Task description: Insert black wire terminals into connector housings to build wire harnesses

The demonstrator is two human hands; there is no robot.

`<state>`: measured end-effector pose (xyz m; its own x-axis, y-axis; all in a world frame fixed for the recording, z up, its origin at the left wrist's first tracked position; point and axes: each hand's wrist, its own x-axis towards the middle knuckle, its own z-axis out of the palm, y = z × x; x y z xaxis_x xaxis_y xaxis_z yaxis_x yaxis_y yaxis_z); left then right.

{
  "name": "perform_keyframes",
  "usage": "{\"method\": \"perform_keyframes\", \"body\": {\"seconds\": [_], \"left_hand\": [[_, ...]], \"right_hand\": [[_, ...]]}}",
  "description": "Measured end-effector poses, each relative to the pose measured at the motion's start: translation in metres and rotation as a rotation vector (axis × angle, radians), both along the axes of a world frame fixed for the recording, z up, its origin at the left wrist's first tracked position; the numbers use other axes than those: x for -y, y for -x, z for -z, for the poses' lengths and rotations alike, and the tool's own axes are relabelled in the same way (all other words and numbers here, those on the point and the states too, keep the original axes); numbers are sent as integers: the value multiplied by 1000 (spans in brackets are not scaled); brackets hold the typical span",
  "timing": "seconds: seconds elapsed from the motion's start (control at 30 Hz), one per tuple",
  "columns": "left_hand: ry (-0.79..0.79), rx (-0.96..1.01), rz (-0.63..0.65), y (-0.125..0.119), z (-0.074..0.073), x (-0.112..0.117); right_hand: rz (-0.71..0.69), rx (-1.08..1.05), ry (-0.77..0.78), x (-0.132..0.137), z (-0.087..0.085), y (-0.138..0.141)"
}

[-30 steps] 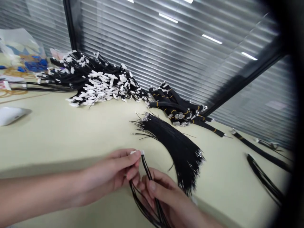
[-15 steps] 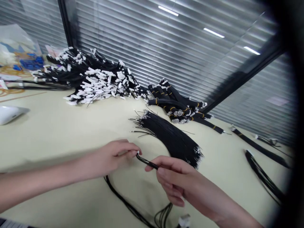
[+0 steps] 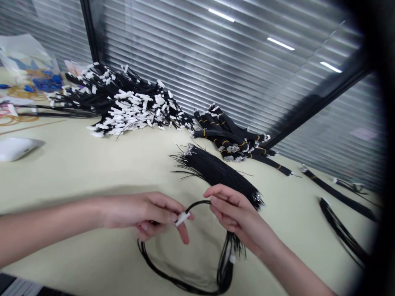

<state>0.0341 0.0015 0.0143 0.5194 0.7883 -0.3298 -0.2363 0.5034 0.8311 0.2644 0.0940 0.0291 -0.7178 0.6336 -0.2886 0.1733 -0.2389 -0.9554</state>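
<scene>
My left hand (image 3: 148, 211) pinches a small white connector (image 3: 182, 218) on the end of a thin black wire harness (image 3: 173, 271). My right hand (image 3: 234, 211) is closed on the same black wires a short way along, where they arch up from the connector. The harness then loops down over the pale table (image 3: 70, 168) between my wrists. Just beyond my right hand lies a loose bundle of black wires with bare metal ends (image 3: 222, 174).
A large heap of black wires with white connectors (image 3: 123, 105) lies at the back left. Bundles tied with yellow bands (image 3: 234, 139) sit by the window blinds. More black wire bundles (image 3: 342, 230) lie at the right. A white object (image 3: 14, 148) rests at the left edge.
My right hand rose and slid along the wires, which now arch upward. My left hand turned the white connector so it shows at my fingertips. The harness loop spread out on the table.
</scene>
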Motion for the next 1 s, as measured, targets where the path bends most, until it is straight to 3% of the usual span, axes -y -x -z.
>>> {"method": "perform_keyframes", "body": {"seconds": [0.1, 0.37, 0.53, 0.63, 0.73, 1.0], "left_hand": [[-24, -45, 129, -2, -5, -1], [-109, -12, 82, -6, 4, 2], [-236, -114, 123, -6, 8, 2], [-226, -134, 155, -7, 10, 1], [-225, -127, 110, -9, 10, 3], [-148, -117, 74, -10, 8, 7]], "right_hand": [[62, -50, -37, 6, 14, 4], [176, -101, -117, 14, 44, 13], [167, -114, -139, 13, 46, 12], [123, -107, -162, 13, 46, 13], [97, -91, -203, 14, 46, 14], [27, 46, -488, 14, 43, 9]]}}
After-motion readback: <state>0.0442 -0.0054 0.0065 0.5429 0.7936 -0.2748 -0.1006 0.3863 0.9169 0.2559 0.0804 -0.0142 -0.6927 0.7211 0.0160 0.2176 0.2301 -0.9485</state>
